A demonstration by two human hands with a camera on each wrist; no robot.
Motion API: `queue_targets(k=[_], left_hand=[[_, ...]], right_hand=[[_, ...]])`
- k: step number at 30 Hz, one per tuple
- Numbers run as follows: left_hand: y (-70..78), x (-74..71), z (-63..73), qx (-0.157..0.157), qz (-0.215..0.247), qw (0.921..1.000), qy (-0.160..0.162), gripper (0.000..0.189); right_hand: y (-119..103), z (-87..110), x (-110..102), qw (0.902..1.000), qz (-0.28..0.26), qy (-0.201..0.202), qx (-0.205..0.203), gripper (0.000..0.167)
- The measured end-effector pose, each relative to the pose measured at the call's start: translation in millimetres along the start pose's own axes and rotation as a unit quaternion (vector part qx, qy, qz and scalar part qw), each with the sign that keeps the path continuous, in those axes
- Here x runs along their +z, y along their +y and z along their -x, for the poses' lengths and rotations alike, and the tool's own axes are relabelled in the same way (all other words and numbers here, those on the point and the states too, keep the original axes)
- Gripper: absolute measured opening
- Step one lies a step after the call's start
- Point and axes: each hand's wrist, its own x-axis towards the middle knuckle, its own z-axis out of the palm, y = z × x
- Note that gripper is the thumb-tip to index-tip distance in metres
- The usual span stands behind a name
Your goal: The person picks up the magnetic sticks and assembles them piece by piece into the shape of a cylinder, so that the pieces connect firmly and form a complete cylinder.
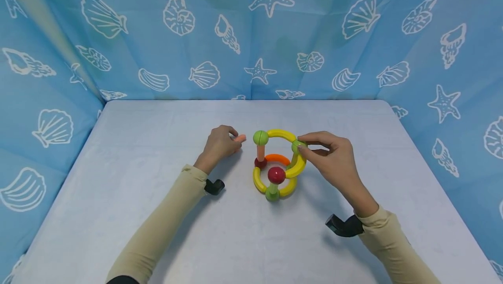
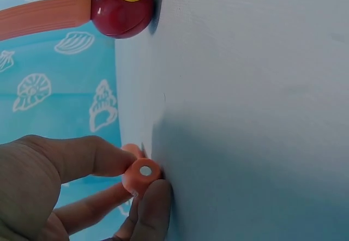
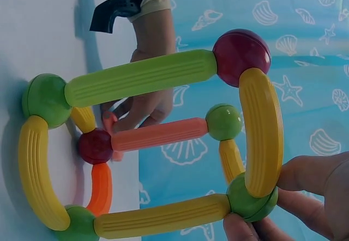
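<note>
A frame of magnetic sticks and balls stands on the table, with curved yellow sticks (image 1: 281,134) and an orange curved stick (image 3: 100,189) in its rings. Upright sticks join the lower ring to the upper balls, among them a red ball (image 1: 276,175) and a green ball (image 1: 261,137). No stick spans these two. My right hand (image 1: 332,153) pinches another upper green ball (image 3: 252,200) between thumb and fingers. Left of the frame, my left hand (image 1: 221,145) pinches a short salmon-orange stick (image 1: 240,138), close over the table. Its end shows a silver magnet dot (image 2: 145,171).
The white-covered table (image 1: 157,231) meets a blue curtain (image 1: 220,35) printed with shells and starfish at its back and sides. Black wrist cameras (image 1: 214,186) stick out from both sleeves above the table.
</note>
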Motion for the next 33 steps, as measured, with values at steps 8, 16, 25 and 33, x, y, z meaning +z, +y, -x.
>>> queue_targets(k=[8,16,25,33], left_hand=[[-1.6,-6.9,7.2,-0.024,-0.01,0.9994,-0.024,0.036],[-8.3,-11.4,12.7,-0.01,-0.029,0.9989,-0.036,0.03],[-14.3,-15.1,24.1,0.0,0.047,0.998,-0.042,0.032],[-17.7,-17.1,35.0,0.018,0.156,0.9859,-0.058,0.032]], right_hand=[[1,0.4,-1,1.0,-0.002,-0.001,0.004,0.021],[2,0.2,-2,1.0,-0.005,0.0,0.002,0.021],[3,-0.4,-1,1.0,-0.004,-0.001,0.005,0.022],[4,-0.8,-1,0.9999,-0.011,-0.001,0.0,0.022]])
